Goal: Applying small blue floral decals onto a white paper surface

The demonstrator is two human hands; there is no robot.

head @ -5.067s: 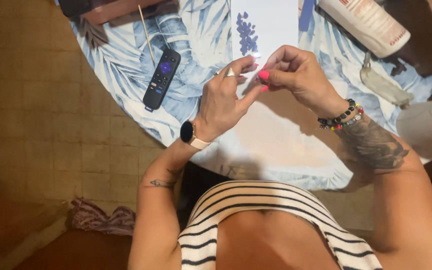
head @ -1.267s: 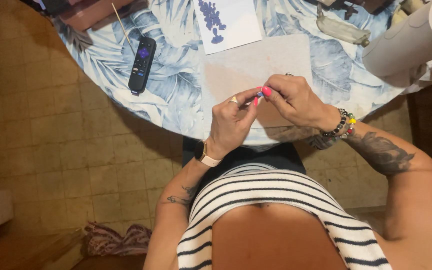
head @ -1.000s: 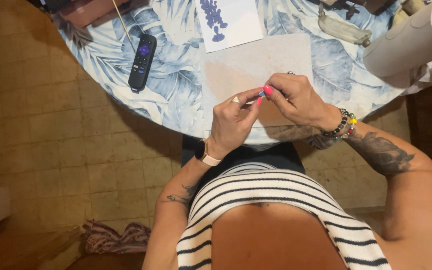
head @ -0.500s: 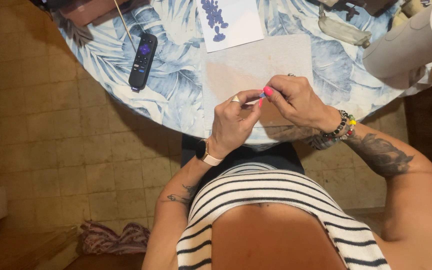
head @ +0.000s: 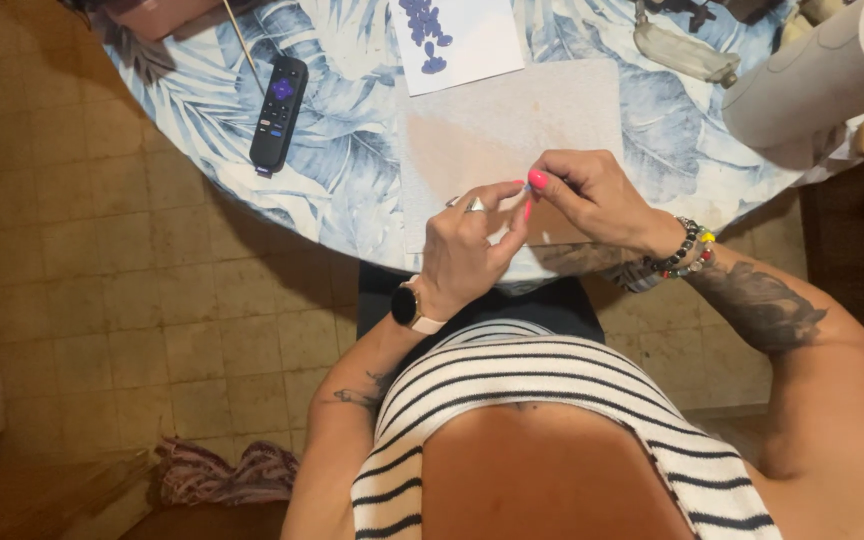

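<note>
Hands (head: pixel 532 215) unchanged — fingertips pinched together as before over grey mat (head: pixel 512 120).

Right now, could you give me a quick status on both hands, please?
Left hand and right hand pinched together over pale mat. Whatever they pinch: too small to tell. Remote lies apart.

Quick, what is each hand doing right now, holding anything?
Left hand: fingers pinched together at the right hand's fingertips; what they pinch cannot be told.
Right hand: curled shut, pinching too; item cannot be told.

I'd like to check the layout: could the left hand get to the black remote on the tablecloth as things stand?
Probably yes: the left hand is beside the right hand, and only bare tablecloth lies between it and the remote.
</note>
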